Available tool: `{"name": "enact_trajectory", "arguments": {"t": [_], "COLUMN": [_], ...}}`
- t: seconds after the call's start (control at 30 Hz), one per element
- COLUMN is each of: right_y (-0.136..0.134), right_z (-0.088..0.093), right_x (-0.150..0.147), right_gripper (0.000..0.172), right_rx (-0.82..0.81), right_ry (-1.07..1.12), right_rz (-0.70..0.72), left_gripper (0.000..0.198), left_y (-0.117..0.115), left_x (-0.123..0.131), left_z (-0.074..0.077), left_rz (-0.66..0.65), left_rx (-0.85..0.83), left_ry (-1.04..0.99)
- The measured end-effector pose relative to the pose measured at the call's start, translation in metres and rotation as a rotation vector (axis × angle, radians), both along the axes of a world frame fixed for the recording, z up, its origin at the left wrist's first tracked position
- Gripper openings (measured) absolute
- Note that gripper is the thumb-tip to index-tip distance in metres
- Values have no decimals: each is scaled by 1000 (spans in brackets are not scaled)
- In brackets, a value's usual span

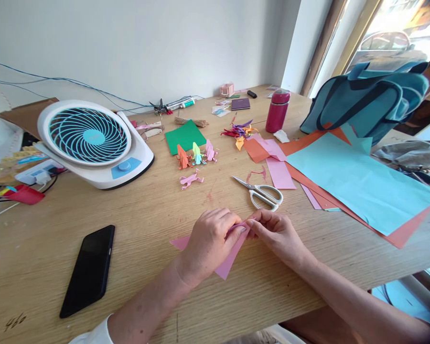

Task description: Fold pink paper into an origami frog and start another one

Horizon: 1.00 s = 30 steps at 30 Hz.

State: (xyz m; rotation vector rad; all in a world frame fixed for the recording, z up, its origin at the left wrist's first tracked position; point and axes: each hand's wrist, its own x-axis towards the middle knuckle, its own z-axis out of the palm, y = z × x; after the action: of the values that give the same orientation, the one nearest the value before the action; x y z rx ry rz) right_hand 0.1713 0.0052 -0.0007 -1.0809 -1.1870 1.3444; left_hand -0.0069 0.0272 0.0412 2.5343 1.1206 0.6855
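A sheet of pink paper (232,262) is pinched between both hands near the front of the wooden table. My left hand (212,239) is closed over its middle, thumb on top, and a pink corner sticks out to the left. The fingertips of my right hand (275,234) grip its upper right end, where the paper looks folded; the fold itself is partly hidden. Just beyond the right hand lie scissors (266,195) with white handles. Farther back stand small folded paper figures in orange (182,156), green and blue (197,154), and pink (210,151). Another pink figure (191,179) lies nearer.
A white desk fan (125,167) stands at the left, above a black phone (89,267). Light blue paper (358,177) over orange sheets covers the right side. Behind are a green sheet (185,137), a magenta bottle (277,112) and a teal bag (365,102).
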Motion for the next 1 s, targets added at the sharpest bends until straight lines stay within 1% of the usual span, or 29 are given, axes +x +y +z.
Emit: {"name": "enact_trajectory", "arguments": {"t": [0.2,0.47,0.53,0.6,0.73,0.83,0.93,1.0], "right_y": [0,0,0,1,1,2,4,4], "right_z": [2,7,6,3,-3,-3,-1,0], "right_x": [1,6,6,5,1,1,3,5], "right_gripper": [34,40,41,38,30,29,29,28], "right_rx": [-19,13,10,-2,-12,3,5,9], "right_ry": [10,-44,-32,-5,80,77,90,120], "right_rz": [16,65,77,85,55,36,2,-39], "left_gripper": [15,19,20,20,21,18,9,12], "left_y": [2,4,4,4,4,3,3,3], "left_x": [0,-1,-1,-2,-1,0,-2,-4], "left_z": [1,3,4,4,3,4,9,12], "left_rz": [21,10,18,31,24,14,28,50], "left_rx": [-125,-200,-225,-239,-216,-184,-142,-101], "left_ry": [-46,-73,-76,-76,-70,-49,-52,-59]}}
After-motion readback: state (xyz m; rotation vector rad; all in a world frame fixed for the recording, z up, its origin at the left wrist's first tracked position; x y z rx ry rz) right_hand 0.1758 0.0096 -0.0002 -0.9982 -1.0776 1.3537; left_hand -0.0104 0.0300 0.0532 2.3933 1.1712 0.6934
